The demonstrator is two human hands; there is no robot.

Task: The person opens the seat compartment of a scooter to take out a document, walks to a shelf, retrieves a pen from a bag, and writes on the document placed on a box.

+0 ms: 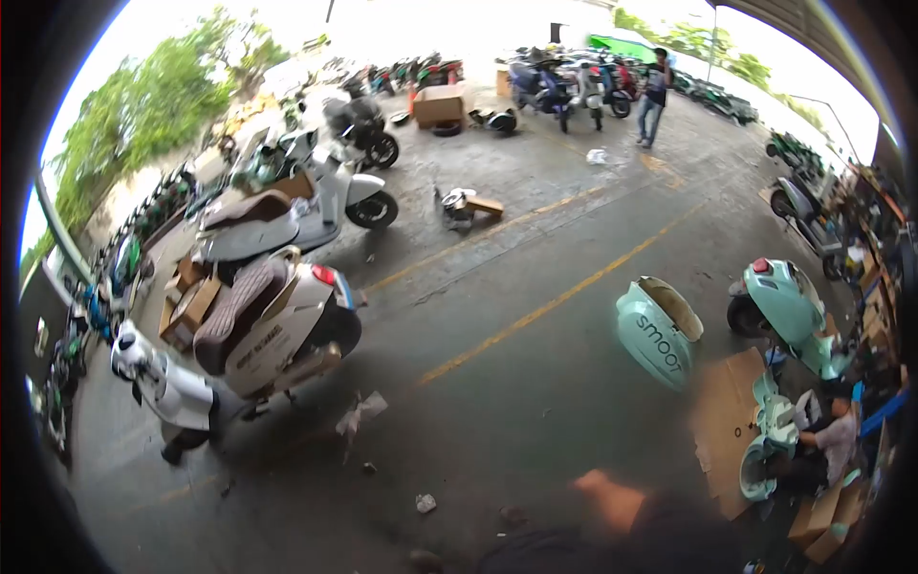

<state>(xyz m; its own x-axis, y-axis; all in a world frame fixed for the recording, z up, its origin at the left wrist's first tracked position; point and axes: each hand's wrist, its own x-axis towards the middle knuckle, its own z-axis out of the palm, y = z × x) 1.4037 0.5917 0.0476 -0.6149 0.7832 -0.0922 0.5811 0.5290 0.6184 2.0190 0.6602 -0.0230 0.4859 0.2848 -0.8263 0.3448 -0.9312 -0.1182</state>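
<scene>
My right hand (612, 499) shows low in the picture, reaching out of a dark sleeve (684, 536) over the grey floor. It is blurred, and its fingers are not distinct enough to show whether they are closed or hold anything. Up and to the right of it, a mint-green scooter body panel (655, 335) lettered "SMOOT" rests on the floor. A flattened cardboard sheet (724, 421) lies nearer the hand, on its right. My left hand is out of view.
White scooters (277, 335) with brown seats stand at left. At right, a person (834, 435) sits beside mint-green scooter parts (770, 430) and a mint-green scooter (784, 297). Another person (655, 96) stands farther back near parked scooters. Plastic scraps (426, 502) litter the floor.
</scene>
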